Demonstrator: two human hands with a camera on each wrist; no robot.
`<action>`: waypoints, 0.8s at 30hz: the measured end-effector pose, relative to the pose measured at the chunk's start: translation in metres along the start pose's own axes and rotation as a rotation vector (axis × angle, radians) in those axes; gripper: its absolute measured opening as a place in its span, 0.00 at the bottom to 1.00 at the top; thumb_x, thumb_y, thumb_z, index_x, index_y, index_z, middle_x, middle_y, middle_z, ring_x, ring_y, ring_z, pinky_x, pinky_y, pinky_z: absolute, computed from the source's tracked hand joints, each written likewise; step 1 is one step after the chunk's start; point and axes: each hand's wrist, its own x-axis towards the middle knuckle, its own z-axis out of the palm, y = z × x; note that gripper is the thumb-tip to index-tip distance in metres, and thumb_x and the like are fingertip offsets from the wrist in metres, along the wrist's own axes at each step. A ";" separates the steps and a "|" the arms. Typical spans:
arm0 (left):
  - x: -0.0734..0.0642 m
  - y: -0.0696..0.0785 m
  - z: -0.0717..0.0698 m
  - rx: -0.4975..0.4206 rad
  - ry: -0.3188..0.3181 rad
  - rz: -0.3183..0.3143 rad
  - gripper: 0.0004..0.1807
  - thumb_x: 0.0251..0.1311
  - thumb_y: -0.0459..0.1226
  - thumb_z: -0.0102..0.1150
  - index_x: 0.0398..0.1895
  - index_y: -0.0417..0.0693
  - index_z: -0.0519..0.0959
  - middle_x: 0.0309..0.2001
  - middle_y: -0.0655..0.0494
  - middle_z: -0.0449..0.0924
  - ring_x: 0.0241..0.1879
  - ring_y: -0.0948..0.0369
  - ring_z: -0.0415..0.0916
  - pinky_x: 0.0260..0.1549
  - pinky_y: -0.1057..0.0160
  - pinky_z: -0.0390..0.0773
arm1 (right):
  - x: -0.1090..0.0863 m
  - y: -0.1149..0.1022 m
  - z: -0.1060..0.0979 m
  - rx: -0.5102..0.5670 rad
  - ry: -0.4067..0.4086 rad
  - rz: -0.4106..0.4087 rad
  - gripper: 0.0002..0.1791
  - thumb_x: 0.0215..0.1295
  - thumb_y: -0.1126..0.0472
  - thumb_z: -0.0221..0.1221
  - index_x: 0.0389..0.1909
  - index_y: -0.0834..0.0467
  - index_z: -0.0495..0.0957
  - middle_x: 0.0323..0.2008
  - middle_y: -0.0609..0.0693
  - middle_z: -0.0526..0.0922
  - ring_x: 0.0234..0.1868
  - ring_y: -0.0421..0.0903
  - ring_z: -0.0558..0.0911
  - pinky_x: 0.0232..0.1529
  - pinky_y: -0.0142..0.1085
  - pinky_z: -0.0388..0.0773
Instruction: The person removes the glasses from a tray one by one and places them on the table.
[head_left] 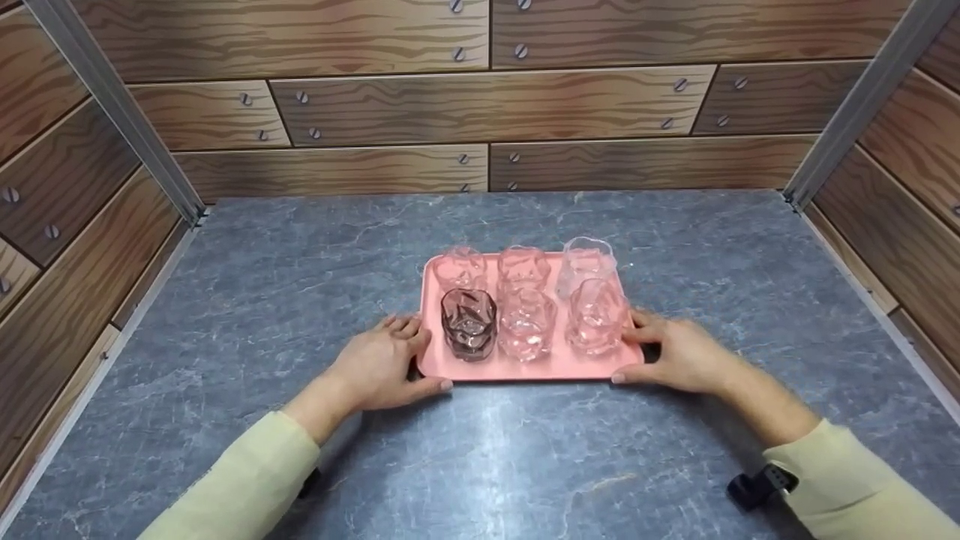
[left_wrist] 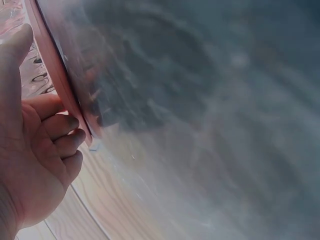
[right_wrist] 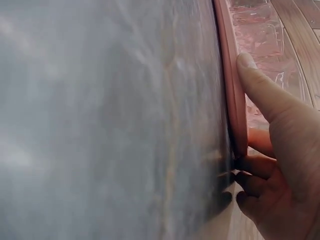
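Observation:
A pink tray (head_left: 540,369) bears several faceted glasses in two rows. One dark smoky glass (head_left: 469,326) stands front left; the others are clear, among them a front-middle glass (head_left: 526,326), a front-right glass (head_left: 596,319) and a taller-looking back-right glass (head_left: 587,262). My left hand (head_left: 379,364) grips the tray's left side near its front corner, thumb at the front rim. At the opposite side my right hand (head_left: 682,356) grips likewise. In the left wrist view, curled fingers (left_wrist: 67,142) meet the tray edge; in the right wrist view, the thumb (right_wrist: 255,77) lies along the rim.
The tray is over a grey marbled tabletop (head_left: 300,262). Wood-patterned panels (head_left: 480,112) wall the back and both sides, with metal corner posts (head_left: 124,112). A black band device (head_left: 761,486) is at the right sleeve.

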 end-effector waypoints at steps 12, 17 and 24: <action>-0.020 0.004 -0.001 -0.007 0.015 0.021 0.52 0.67 0.71 0.55 0.74 0.34 0.72 0.73 0.29 0.68 0.74 0.37 0.66 0.76 0.41 0.61 | -0.010 -0.011 0.003 0.002 -0.043 0.021 0.47 0.57 0.29 0.72 0.64 0.62 0.83 0.74 0.67 0.69 0.71 0.72 0.70 0.69 0.68 0.67; -0.020 0.004 0.000 0.006 0.023 0.029 0.52 0.67 0.71 0.54 0.73 0.34 0.73 0.72 0.29 0.69 0.74 0.37 0.67 0.76 0.41 0.62 | -0.008 -0.011 0.003 0.022 -0.055 0.025 0.54 0.56 0.28 0.72 0.72 0.63 0.75 0.77 0.66 0.64 0.72 0.73 0.69 0.70 0.67 0.66; -0.021 0.002 -0.001 0.005 0.019 0.023 0.52 0.68 0.71 0.53 0.74 0.34 0.72 0.73 0.30 0.69 0.74 0.37 0.67 0.76 0.41 0.62 | -0.001 -0.006 0.000 0.027 -0.088 0.026 0.62 0.53 0.27 0.74 0.78 0.62 0.67 0.81 0.64 0.58 0.75 0.71 0.66 0.72 0.66 0.64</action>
